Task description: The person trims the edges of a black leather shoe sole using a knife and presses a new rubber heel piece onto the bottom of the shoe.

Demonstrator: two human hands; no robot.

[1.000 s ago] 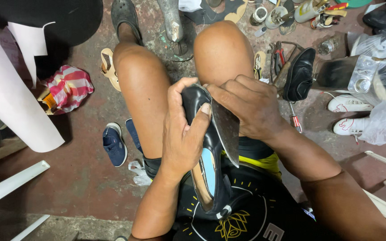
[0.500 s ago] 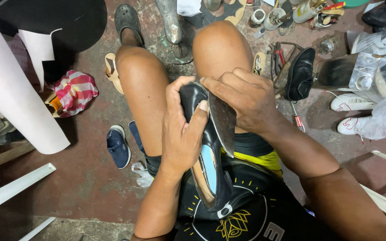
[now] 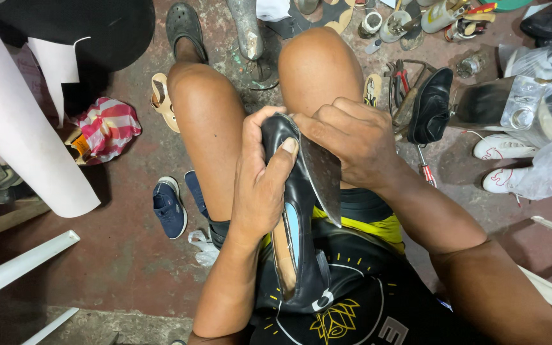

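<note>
1. Head view: your left hand [image 3: 260, 191] wraps the black high-heeled shoe [image 3: 298, 223], held upright over your lap between your knees.
2. Your right hand [image 3: 352, 144] grips a flat blade [image 3: 322, 179] laid against the shoe's toe edge; you seem to be trimming, so brace firmly and stroke carefully.

The single head-worn camera looked steeply down from close above the seated person's lap, knees and cluttered floor [image 3: 129, 268] beyond.
</note>
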